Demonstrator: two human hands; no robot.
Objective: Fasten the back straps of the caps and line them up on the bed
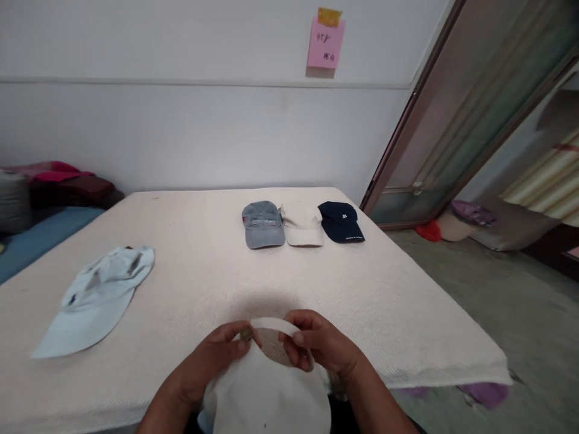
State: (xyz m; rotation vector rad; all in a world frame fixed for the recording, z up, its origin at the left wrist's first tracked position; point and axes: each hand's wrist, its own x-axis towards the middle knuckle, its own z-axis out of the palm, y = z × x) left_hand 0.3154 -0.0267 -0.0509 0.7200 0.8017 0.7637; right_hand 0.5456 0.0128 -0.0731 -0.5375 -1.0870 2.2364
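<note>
A white cap [274, 395] is held at the table's near edge, its back strap and opening facing up. My left hand [224, 349] pinches the left end of the strap by a brass-coloured buckle. The fingers of my right hand [316, 340] are closed on the right part of the strap, some of them inside the opening. A light blue cap [97, 298] lies on the table to the left. Farther back, a grey cap [263, 226], a cream cap [301, 224] and a navy cap [340, 223] sit side by side in a row.
A white textured cloth covers the table [194, 271]. Behind it stands a white wall with a pink note [325, 43]. Blue bedding [54, 232] and a red cloth lie at the left. A sliding door, a red item [429, 231] and a curtain are at the right.
</note>
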